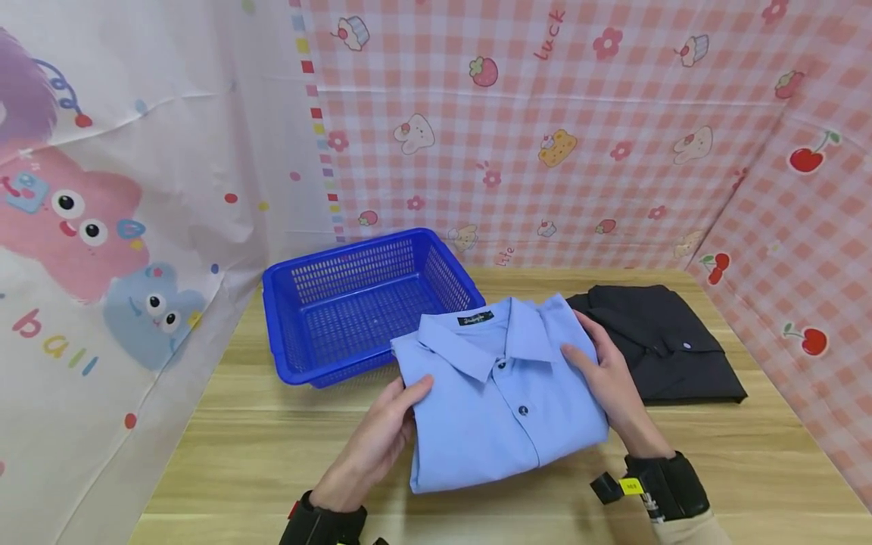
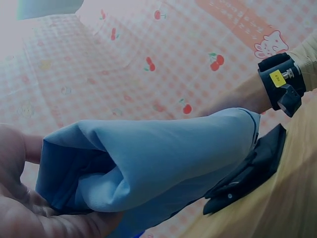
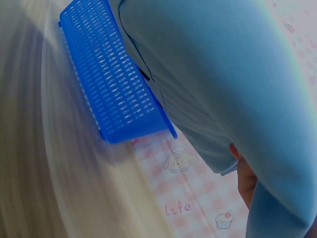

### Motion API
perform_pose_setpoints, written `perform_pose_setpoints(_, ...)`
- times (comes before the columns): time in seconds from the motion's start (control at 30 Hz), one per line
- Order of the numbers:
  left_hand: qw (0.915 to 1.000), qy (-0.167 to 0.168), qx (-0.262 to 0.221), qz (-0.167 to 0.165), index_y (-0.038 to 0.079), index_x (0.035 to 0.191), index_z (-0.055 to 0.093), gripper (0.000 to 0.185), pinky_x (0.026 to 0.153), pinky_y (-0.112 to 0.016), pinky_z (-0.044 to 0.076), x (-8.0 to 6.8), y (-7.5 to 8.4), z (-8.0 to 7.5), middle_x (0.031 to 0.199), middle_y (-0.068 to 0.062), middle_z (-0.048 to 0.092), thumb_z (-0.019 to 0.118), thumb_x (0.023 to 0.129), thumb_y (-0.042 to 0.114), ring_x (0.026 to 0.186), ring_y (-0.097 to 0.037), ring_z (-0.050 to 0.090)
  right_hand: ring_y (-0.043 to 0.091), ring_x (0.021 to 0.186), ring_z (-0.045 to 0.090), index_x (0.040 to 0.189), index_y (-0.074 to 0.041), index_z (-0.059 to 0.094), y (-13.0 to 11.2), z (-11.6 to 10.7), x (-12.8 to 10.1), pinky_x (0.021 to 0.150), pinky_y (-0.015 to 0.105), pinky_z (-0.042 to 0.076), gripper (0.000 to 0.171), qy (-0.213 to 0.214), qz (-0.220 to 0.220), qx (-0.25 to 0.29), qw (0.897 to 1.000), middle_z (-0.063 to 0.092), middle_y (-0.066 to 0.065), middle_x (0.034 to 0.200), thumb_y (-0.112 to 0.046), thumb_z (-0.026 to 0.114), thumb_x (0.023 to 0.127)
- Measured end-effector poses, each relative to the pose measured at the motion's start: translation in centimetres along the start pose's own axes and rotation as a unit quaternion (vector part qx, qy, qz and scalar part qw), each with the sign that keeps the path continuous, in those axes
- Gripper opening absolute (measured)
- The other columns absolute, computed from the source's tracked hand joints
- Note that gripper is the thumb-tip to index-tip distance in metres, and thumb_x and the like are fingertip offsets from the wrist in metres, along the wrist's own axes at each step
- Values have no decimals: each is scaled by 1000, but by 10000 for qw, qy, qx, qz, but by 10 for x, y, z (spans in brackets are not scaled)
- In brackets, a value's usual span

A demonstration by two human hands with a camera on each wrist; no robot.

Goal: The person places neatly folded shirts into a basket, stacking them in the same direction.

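A folded light blue shirt [image 1: 470, 424], collar toward the back and dark buttons down its front, is held above the table between both hands. My left hand [image 1: 381, 428] grips its left edge, thumb on top and fingers underneath. On the opposite edge, my right hand [image 1: 609, 371] holds the shirt with the thumb on top, the other fingers partly hidden by cloth. The left wrist view shows the shirt's folded layers [image 2: 163, 158] gathered between thumb and fingers. Most of the right hand is hidden behind cloth in the right wrist view, where a few fingers [image 3: 245, 178] show.
A blue perforated basket [image 1: 272, 318] stands on the wooden table [image 1: 232, 469] at the back left, partly behind the shirt. A folded black shirt [image 1: 671, 348] lies at the right. Patterned cloth walls [image 1: 579, 197] rise behind and at both sides.
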State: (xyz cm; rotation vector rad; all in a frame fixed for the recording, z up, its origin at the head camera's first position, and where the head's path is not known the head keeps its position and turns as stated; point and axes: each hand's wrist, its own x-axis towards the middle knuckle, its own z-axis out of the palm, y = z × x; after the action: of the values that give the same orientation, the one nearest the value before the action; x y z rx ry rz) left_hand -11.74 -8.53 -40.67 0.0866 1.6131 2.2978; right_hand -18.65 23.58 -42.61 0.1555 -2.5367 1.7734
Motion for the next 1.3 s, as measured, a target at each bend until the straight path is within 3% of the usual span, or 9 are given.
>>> perform_pose_setpoints(0.2,9999,127,-32,82,-4,151,34,57,105,-27,47,-1,7,-2,142,-17,52,52,106,26,124,-15,55,25,136,44,163,-13,28,-10,4,6,98,13,39,66,-76,-32,114,9999,38,12,162,-30,58,107)
perform_pose_setpoints(0.47,9994,224,78,235,1,159,20,66,109,-26,42,-5,16,-7,155,-21,40,50,108,30,141,-25,42,28,138,44,164,-14,26,-19,15,11,97,13,41,67,-182,16,389,9991,36,13,163,-27,58,107)
perform_pose_setpoints(0.63,9989,364,101,273,2,157,24,62,103,-24,47,-6,22,-11,149,-21,45,49,108,30,131,-20,51,28,139,43,164,-12,25,-23,23,16,100,16,40,67,-190,-43,440,9988,36,13,163,-27,58,107)
perform_pose_setpoints(0.77,9977,563,212,311,3,155,29,58,100,-26,48,-8,26,-15,142,-18,51,49,108,31,119,-15,57,31,132,50,164,-15,26,-29,28,20,97,22,44,67,-194,20,345,9992,44,18,157,-29,58,107)
perform_pose_setpoints(1.0,9950,892,284,337,6,151,37,52,99,-27,47,-7,33,-22,135,-10,56,50,108,32,115,-13,57,30,126,55,164,-16,26,-40,38,28,92,20,49,67,-252,-27,529,9983,48,19,153,-28,58,107)
perform_pose_setpoints(1.3,9945,933,323,337,10,150,36,51,100,-33,45,-7,46,-29,133,-7,54,49,108,36,115,-17,56,14,111,62,164,-15,27,-53,49,37,89,21,51,65,-214,-80,655,9976,53,22,147,-25,58,107)
